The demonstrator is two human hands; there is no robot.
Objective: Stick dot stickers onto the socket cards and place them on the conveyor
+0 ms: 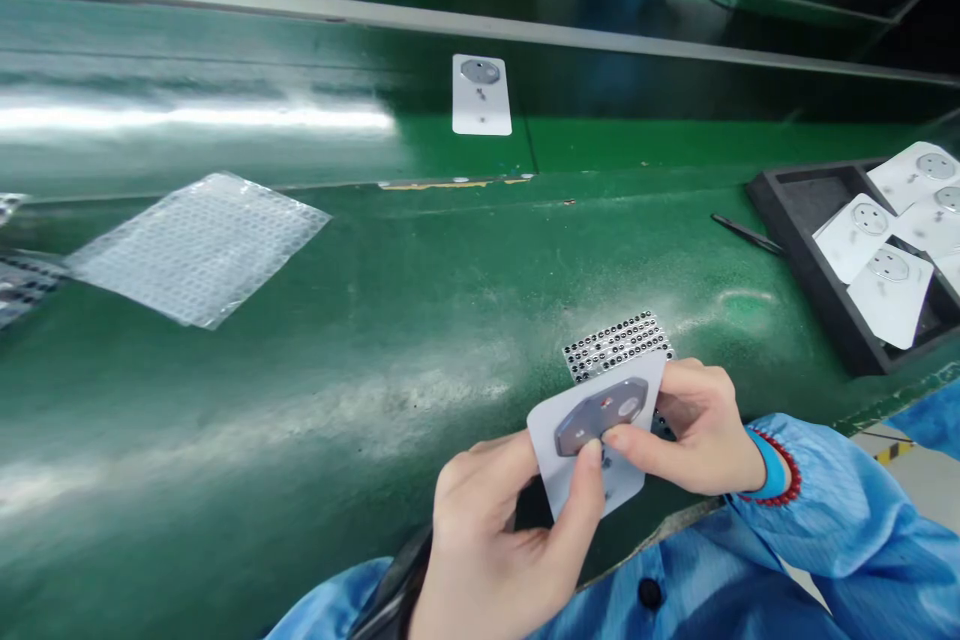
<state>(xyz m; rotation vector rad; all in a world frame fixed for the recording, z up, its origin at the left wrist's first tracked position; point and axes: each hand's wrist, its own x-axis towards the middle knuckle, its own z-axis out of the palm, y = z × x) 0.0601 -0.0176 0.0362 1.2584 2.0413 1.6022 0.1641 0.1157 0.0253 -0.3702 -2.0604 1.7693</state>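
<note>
My left hand and my right hand both grip a white socket faceplate in front of me. A grey hexagonal piece lies on its face, and my right fingertip and left thumb press on it. Just behind the plate, a sheet of small black-and-silver dots lies on the green bench, partly hidden by the plate and my right hand.
A black tray at the right holds several white faceplates. Dark tweezers lie beside it. A bubble-wrap bag lies at the left, and another white faceplate stands on the raised green shelf.
</note>
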